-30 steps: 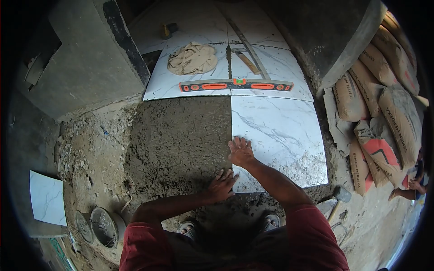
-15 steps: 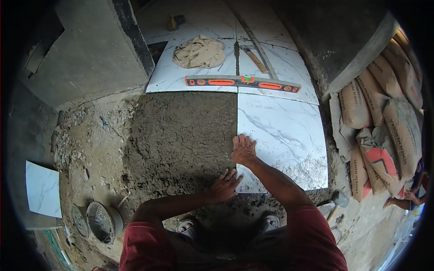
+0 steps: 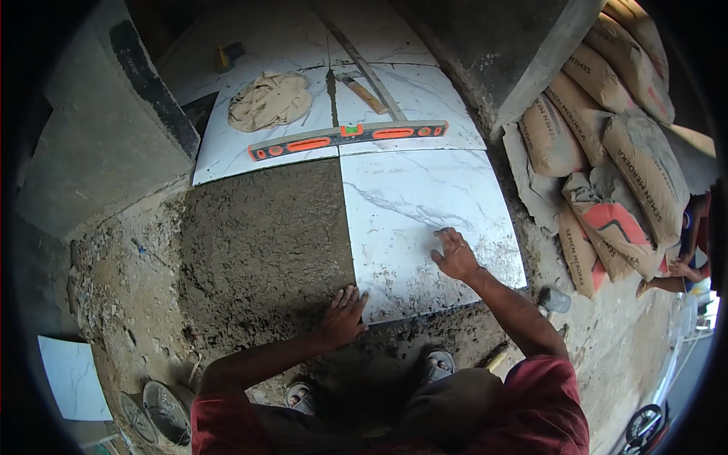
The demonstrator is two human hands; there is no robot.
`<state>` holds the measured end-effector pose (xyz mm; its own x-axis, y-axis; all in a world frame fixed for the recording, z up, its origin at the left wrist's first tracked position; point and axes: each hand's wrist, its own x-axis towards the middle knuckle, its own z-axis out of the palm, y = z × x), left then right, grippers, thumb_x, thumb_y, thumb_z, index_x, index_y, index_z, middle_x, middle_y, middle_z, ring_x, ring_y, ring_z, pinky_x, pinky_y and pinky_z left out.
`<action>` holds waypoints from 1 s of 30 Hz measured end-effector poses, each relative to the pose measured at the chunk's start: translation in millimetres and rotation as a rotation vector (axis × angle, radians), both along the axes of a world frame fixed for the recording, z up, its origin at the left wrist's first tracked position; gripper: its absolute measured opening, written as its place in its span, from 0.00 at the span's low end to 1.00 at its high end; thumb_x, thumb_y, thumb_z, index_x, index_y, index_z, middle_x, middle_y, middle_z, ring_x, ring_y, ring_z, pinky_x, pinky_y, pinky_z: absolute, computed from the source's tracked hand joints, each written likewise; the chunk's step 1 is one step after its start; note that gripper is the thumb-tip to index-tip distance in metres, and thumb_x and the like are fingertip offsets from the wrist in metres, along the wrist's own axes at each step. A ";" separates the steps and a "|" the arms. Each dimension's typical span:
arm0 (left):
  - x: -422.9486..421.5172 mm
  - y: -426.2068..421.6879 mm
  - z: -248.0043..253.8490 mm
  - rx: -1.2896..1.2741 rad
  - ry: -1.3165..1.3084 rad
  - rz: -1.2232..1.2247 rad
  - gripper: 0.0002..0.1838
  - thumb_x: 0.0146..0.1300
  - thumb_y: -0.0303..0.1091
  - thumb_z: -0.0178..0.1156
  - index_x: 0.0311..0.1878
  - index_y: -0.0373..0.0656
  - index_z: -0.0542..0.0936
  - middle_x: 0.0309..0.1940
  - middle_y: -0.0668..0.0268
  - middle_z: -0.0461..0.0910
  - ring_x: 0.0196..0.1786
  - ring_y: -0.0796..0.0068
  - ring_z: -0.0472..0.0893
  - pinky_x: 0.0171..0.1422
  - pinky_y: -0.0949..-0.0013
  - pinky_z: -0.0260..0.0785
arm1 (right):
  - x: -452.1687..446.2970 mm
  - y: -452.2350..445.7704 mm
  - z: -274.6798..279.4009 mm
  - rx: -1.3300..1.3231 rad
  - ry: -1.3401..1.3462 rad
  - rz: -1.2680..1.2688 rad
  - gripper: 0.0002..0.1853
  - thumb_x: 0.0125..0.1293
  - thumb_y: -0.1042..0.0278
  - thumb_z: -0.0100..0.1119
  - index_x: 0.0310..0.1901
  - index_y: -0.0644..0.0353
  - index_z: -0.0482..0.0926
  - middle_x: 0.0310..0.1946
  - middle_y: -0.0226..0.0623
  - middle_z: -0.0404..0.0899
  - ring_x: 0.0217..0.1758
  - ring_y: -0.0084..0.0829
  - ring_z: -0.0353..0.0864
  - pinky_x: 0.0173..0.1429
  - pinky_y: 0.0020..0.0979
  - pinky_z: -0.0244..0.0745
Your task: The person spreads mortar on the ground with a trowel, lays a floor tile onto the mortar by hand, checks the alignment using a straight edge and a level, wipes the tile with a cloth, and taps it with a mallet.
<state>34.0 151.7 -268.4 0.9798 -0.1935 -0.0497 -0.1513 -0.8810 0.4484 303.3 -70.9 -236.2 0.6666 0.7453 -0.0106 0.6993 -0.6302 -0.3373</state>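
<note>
My left hand point(image 3: 343, 320) lies with fingers stretched out at the lower left corner of a white marbled tile point(image 3: 425, 193), beside the wet mortar bed point(image 3: 262, 235). It holds nothing. Over the middle of that tile is my right hand point(image 3: 456, 256), fingers apart and slightly bent; whether they touch the surface I cannot tell. Gritty mortar specks cover the tile's near part. Beyond its far edge, an orange and black spirit level point(image 3: 315, 141) lies across the farther tiles, near a wooden-handled hammer point(image 3: 364, 94) and a long straight bar point(image 3: 360, 57).
A crumpled cloth point(image 3: 269, 102) lies on the far tiles. Cement bags point(image 3: 644, 178) are piled at the right, with another person's hand point(image 3: 679, 269) beyond. A mallet point(image 3: 555, 299) rests near my right arm. Buckets point(image 3: 167, 409) and a tile piece point(image 3: 73, 378) are at the lower left.
My right hand has moved from the tile's left edge to over its middle. My left hand remains near the lower left corner. The view has turned to the right.
</note>
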 end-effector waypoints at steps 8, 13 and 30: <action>1.8 -7.1 -8.0 -0.001 0.063 0.094 0.44 0.58 0.50 0.64 0.69 0.33 0.58 0.69 0.43 0.58 0.75 0.45 0.51 0.78 0.47 0.40 | 40.9 -249.3 -84.9 0.180 -0.472 -0.639 0.17 0.62 0.62 0.54 0.47 0.66 0.78 0.41 0.59 0.77 0.47 0.59 0.74 0.53 0.49 0.70; 1.5 3.0 -10.9 -0.025 0.047 0.038 0.44 0.57 0.49 0.64 0.69 0.32 0.58 0.68 0.42 0.59 0.75 0.45 0.52 0.77 0.46 0.40 | 48.2 -251.6 -85.0 0.146 -0.192 -0.798 0.16 0.63 0.61 0.54 0.42 0.67 0.80 0.40 0.61 0.79 0.47 0.57 0.77 0.52 0.48 0.71; 3.6 2.7 -16.4 -0.104 -0.012 0.049 0.44 0.49 0.40 0.71 0.68 0.35 0.61 0.67 0.47 0.63 0.73 0.44 0.56 0.76 0.46 0.44 | 58.2 -249.4 -82.7 0.291 0.053 -1.043 0.17 0.64 0.56 0.58 0.39 0.66 0.81 0.36 0.55 0.82 0.44 0.54 0.81 0.50 0.46 0.73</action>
